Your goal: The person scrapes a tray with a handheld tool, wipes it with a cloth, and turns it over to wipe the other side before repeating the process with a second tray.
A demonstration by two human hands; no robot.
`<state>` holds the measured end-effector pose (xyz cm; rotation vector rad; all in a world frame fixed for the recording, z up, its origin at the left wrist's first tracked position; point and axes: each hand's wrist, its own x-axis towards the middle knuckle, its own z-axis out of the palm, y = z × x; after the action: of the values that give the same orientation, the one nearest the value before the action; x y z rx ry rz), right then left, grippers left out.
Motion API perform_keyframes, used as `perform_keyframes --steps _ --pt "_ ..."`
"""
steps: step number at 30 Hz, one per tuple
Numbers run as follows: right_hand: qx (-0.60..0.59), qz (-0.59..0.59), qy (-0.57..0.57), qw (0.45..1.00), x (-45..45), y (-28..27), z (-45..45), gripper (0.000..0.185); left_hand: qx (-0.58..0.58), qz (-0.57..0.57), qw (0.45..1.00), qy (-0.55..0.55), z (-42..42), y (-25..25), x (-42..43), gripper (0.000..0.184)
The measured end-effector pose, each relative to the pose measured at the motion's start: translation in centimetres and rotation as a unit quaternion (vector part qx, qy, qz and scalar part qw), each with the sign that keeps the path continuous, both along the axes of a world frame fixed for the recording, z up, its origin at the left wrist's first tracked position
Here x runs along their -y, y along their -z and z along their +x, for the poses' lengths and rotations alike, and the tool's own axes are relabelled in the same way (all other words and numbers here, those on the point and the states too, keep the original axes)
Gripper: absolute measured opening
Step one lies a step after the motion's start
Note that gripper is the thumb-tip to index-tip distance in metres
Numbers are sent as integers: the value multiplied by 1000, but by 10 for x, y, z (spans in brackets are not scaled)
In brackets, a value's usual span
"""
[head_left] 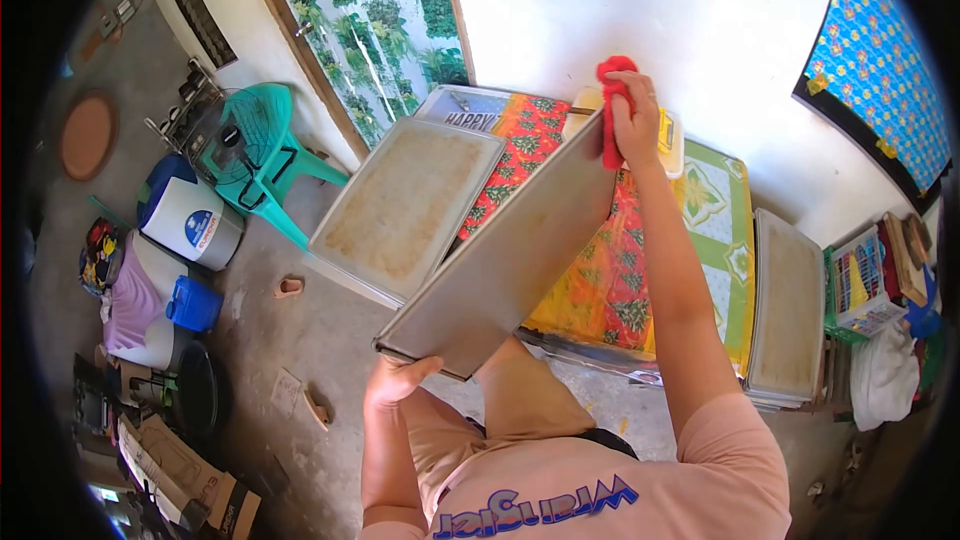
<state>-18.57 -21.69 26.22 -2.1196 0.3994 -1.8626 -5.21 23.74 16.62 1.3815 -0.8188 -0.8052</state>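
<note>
A large metal tray (510, 255) is held up on its edge, tilted, above the table. My left hand (400, 380) grips its near lower corner. At the far upper end, my right hand (636, 120) is closed on a red cloth (610, 145), pressed against the tray's edge. A second tray (405, 205), brownish on its flat surface, lies at the table's left side. Another tray (787, 310) lies at the right end. Patterned cloth (600, 290) in red, yellow and green covers the table between them.
Behind the table stands a white wall (620, 0). A green chair (265, 155) with a fan is at the left, near a white washing tub (195, 215) and a blue container (193, 304). Baskets (860, 285) stand at the right. Slippers (288, 287) lie on the floor.
</note>
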Motion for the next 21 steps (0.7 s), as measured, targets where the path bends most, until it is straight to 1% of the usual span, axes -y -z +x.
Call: perform_keyframes --steps 1,2,3,5,6,9,12,14,15,16,17,18,19,20,21 --pt "29 36 -11 999 3 1 -1 26 -16 23 1000 -3 0 -2 0 44" --pt "31 58 -1 998 9 6 -1 27 -32 46 998 -5 0 -5 -2 45" --pt "64 126 -56 988 16 11 -1 26 -49 70 996 -8 -1 -8 -2 46" --pt "129 261 -161 943 26 20 -2 25 7 58 998 -16 -4 -17 3 53" --pt "150 228 -138 952 31 24 0 24 36 53 998 -19 -7 -25 6 56" --pt "182 181 -89 962 39 31 5 25 -28 -95 995 -2 -21 -71 12 81" --pt "190 187 -104 958 40 34 10 25 -59 -205 977 -23 -22 -104 18 89" --pt "192 185 -106 958 36 31 9 24 76 -105 989 -65 -14 -117 12 84" --pt "193 184 -108 958 34 30 10 23 143 -53 985 -85 -13 -125 12 82" --pt "198 191 -111 955 36 34 11 24 315 -10 939 -135 -20 -129 20 70" --pt "202 197 -114 953 39 38 9 24 421 22 897 -135 -27 -139 30 66" --pt "205 204 -116 950 41 43 8 24 521 55 842 -131 -35 -149 39 62" --pt "204 204 -106 952 40 49 7 24 612 86 776 -124 -42 -154 49 59" --pt "203 204 -95 953 37 56 6 25 656 63 740 -133 -47 -156 61 54" --pt "201 203 -84 955 34 63 3 25 669 89 724 -143 -52 -156 63 55"
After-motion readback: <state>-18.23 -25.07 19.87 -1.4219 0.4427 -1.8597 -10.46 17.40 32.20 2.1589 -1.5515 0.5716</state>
